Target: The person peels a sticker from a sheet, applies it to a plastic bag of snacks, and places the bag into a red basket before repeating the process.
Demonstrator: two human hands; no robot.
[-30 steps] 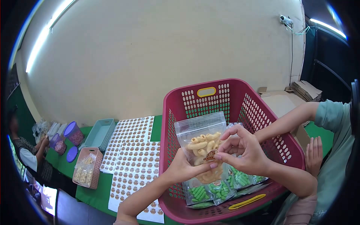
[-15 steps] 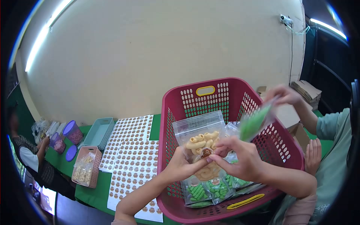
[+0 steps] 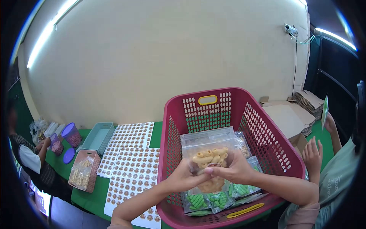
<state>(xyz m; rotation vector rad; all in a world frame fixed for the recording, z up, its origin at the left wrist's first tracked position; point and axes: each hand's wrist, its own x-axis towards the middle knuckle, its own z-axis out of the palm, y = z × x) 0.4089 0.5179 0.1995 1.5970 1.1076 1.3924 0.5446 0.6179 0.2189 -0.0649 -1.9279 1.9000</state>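
left hand (image 3: 183, 177) + right hand (image 3: 232, 171): both closed on clear zip bag of yellow macaroni snacks (image 3: 207, 152) | round brown sticker (image 3: 214, 165) now pressed flat on bag front, no longer pinched in right fingers | bag lowered over red perforated plastic basket (image 3: 274, 141)

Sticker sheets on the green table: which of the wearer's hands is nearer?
Left. The left hand holds the snack bag on the basket side nearest the sticker sheets; the right hand is farther right.

Left of the red basket (image 3: 274, 141), sticker sheets (image 3: 131, 160) on green cloth; beyond them a teal tray (image 3: 100, 136), a pink basket (image 3: 84, 171) of snacks, purple-lidded jars (image 3: 70, 134). Far left, a seated person (image 3: 28, 156). Right, flattened cardboard (image 3: 289, 114) and a co-worker's hand (image 3: 313, 154).
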